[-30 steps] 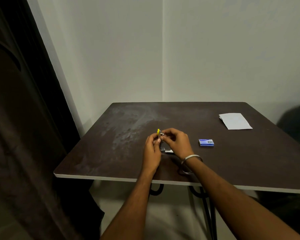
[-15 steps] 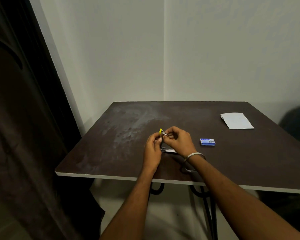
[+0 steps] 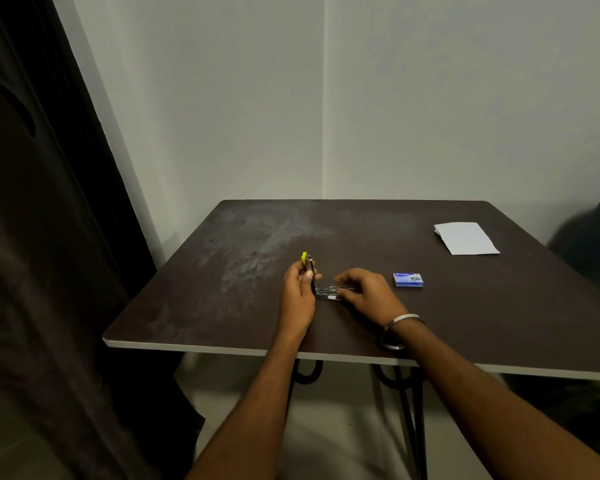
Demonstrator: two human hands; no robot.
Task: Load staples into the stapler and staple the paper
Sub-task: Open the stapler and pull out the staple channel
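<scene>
A small metal stapler [image 3: 321, 291] with a yellow end lies opened on the dark table [image 3: 465, 306]. Its top arm stands upright and its base lies flat. My left hand [image 3: 297, 296] holds the upright arm near the yellow tip. Fingertips of my right hand [image 3: 362, 291] are pinched low over the flat base; whether they hold staples is too small to tell. A blue staple box [image 3: 408, 279] lies just right of my right hand. A folded white paper [image 3: 466, 238] rests at the far right of the table.
The table stands in a corner between two pale walls. A dark curtain [image 3: 49, 237] hangs along the left side. A dark shape [image 3: 593, 244] sits beyond the table's right edge. A metal bangle [image 3: 397, 329] circles my right wrist.
My right hand has dropped from the raised yellow tip down to the stapler's base on the table. My left hand still holds the upright arm.
</scene>
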